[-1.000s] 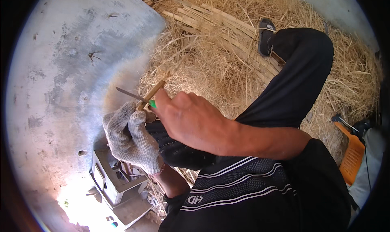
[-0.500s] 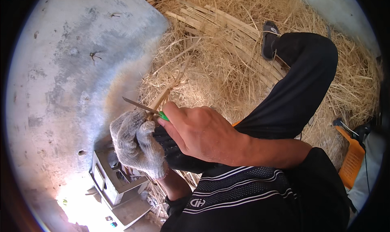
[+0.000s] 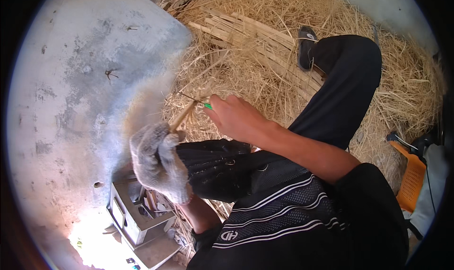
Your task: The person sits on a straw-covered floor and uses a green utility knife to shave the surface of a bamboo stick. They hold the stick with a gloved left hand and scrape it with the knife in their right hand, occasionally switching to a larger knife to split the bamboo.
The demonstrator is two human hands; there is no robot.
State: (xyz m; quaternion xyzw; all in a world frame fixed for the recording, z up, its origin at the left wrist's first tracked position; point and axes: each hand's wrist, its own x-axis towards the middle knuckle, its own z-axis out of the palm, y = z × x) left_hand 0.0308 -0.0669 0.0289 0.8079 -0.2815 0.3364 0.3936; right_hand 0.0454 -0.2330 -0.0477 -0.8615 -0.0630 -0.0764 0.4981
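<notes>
My left hand (image 3: 158,161), in a grey-white knitted glove, is closed around a pale strip that looks like wood or bamboo (image 3: 181,117). The strip points away from me and slightly right, and its far end blurs into the shavings behind. My right hand (image 3: 239,121) is bare and grips a small knife (image 3: 208,106) by its green handle. Its thin blade points left and lies across the strip, well beyond the glove. Both hands are above my leg in dark trousers (image 3: 213,170).
Straw-like shavings (image 3: 265,88) cover the floor ahead, with a stack of long flat strips (image 3: 236,31) on them. A worn pale wall (image 3: 71,104) rises at left. A box-like unit (image 3: 137,218) stands lower left; an orange plastic seat (image 3: 407,187) is at right.
My right hand and the knife have moved away from the glove, outward along the strip. The gloved left hand keeps its grip almost in place, and my view has shifted slightly.
</notes>
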